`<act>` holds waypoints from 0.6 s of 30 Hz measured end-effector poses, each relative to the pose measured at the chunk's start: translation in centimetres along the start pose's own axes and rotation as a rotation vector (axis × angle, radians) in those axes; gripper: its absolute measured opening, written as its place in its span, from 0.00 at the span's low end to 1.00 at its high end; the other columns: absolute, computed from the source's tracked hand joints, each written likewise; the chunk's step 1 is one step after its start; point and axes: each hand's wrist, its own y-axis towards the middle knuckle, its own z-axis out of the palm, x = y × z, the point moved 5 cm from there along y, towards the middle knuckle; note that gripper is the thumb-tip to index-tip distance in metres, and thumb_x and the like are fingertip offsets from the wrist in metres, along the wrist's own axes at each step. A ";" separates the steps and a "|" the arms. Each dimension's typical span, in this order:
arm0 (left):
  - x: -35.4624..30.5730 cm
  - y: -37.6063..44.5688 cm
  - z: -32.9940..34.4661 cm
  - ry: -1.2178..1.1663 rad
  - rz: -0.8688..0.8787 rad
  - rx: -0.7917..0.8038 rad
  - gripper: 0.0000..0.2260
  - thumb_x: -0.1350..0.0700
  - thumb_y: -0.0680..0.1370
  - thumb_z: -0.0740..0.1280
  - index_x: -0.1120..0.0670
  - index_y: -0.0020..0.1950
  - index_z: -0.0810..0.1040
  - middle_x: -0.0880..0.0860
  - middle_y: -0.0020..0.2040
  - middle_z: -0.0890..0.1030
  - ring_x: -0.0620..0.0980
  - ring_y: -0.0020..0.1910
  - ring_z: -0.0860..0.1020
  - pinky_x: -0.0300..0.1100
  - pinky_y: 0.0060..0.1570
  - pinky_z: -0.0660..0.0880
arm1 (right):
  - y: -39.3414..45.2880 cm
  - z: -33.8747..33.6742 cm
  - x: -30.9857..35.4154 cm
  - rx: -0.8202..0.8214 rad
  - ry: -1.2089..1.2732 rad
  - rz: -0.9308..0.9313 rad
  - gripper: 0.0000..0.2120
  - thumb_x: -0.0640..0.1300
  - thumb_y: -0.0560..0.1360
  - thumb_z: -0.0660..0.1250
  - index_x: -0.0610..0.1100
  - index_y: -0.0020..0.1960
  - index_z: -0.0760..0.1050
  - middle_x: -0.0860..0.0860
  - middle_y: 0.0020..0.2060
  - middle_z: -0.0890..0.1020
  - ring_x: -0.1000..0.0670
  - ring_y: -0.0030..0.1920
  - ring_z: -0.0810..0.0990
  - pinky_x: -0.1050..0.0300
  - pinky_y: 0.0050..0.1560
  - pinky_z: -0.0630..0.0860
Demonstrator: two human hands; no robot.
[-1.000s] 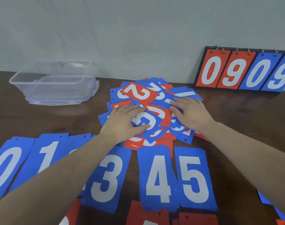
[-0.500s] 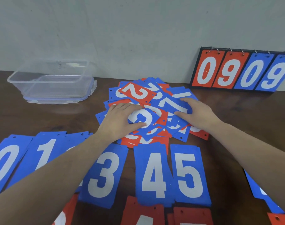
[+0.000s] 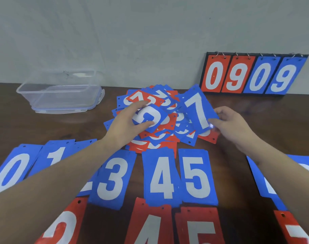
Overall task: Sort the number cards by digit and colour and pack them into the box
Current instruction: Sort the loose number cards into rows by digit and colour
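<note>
My left hand [image 3: 127, 124] grips a blue card with a white digit [image 3: 149, 118], thumb under its near edge and fingers curled over its far edge, lifting it off the loose heap of red and blue number cards [image 3: 160, 136] at the middle of the dark wooden table [image 3: 44, 127]. My right hand [image 3: 233, 125] pinches the lower corner of a blue card with a white 7 [image 3: 196, 110], held tilted above the heap's right side. Nearer me lie sorted blue piles, 0 [image 3: 9, 171], 1 [image 3: 55, 155], 3 [image 3: 113, 178], 4 [image 3: 161, 176] and 5 [image 3: 196, 176], with red piles in front. The clear plastic box [image 3: 60, 92] stands far left by the wall, well apart from the heap. A black flip scoreboard reading 0909 [image 3: 254, 74] leans against the wall at right.
</note>
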 end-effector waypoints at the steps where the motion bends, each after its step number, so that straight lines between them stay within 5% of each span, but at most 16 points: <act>1: -0.5 -0.4 -0.1 -0.043 0.003 -0.002 0.26 0.49 0.75 0.75 0.37 0.69 0.69 0.27 0.61 0.70 0.30 0.60 0.71 0.23 0.53 0.68 | -1.0 -0.1 0.0 0.014 0.060 0.006 0.05 0.45 0.81 0.67 0.47 0.56 0.75 0.51 0.52 0.85 0.55 0.41 0.82 0.56 0.39 0.75; 6: -3.0 -3.2 0.1 -0.042 0.067 0.067 0.28 0.50 0.73 0.77 0.35 0.67 0.68 0.28 0.60 0.69 0.28 0.61 0.69 0.25 0.56 0.71 | -6.5 0.9 0.1 0.147 0.568 0.106 0.04 0.40 0.81 0.64 0.45 0.49 0.77 0.45 0.43 0.81 0.49 0.36 0.72 0.59 0.36 0.67; 10: -4.8 -5.7 1.1 -0.006 0.121 0.185 0.32 0.50 0.73 0.78 0.36 0.70 0.66 0.25 0.63 0.66 0.27 0.65 0.65 0.28 0.63 0.67 | -9.1 2.3 -0.1 0.170 0.632 0.147 0.04 0.41 0.80 0.64 0.43 0.51 0.78 0.48 0.41 0.82 0.52 0.34 0.75 0.62 0.33 0.69; 15: -7.2 -8.0 2.5 0.016 0.185 0.251 0.35 0.50 0.73 0.78 0.33 0.71 0.61 0.28 0.65 0.65 0.26 0.66 0.62 0.23 0.63 0.60 | -11.1 3.6 0.7 0.239 0.680 0.174 0.08 0.40 0.81 0.64 0.40 0.57 0.79 0.45 0.54 0.85 0.46 0.51 0.85 0.55 0.49 0.81; 18: -7.9 -8.7 3.7 -0.063 0.194 0.235 0.32 0.54 0.73 0.77 0.40 0.73 0.67 0.38 0.68 0.71 0.39 0.68 0.67 0.39 0.66 0.69 | -12.7 4.6 1.2 0.358 0.690 0.161 0.05 0.39 0.81 0.64 0.39 0.55 0.75 0.43 0.54 0.86 0.44 0.54 0.86 0.52 0.51 0.83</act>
